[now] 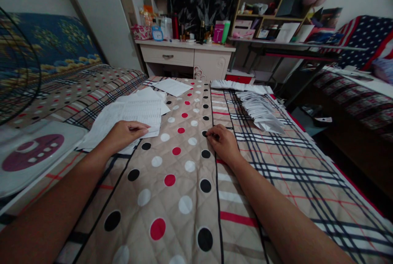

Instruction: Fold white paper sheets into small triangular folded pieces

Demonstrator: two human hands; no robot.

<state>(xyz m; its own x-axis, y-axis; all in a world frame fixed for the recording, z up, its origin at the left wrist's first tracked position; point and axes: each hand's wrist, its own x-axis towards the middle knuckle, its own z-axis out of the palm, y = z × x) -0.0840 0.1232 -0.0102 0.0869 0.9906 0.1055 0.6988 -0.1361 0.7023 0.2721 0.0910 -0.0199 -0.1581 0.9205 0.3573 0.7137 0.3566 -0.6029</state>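
My left hand (124, 134) rests on the near corner of a loose stack of printed white sheets (132, 112) on the bed, its fingers pinched on the top sheet's edge. My right hand (223, 143) lies on the quilted cover (178, 198) with its fingers curled together; I cannot make out anything in them. A fanned heap of folded white paper pieces (260, 110) lies beyond the right hand, apart from it. A single sheet (172, 86) lies further back.
A white fan base (30, 153) with a dark wire guard (18, 67) stands at the left. A dresser (184, 57) crowded with bottles, and shelves (267, 10), stand behind the bed. A second bed (362, 92) is at the right across a dark floor gap.
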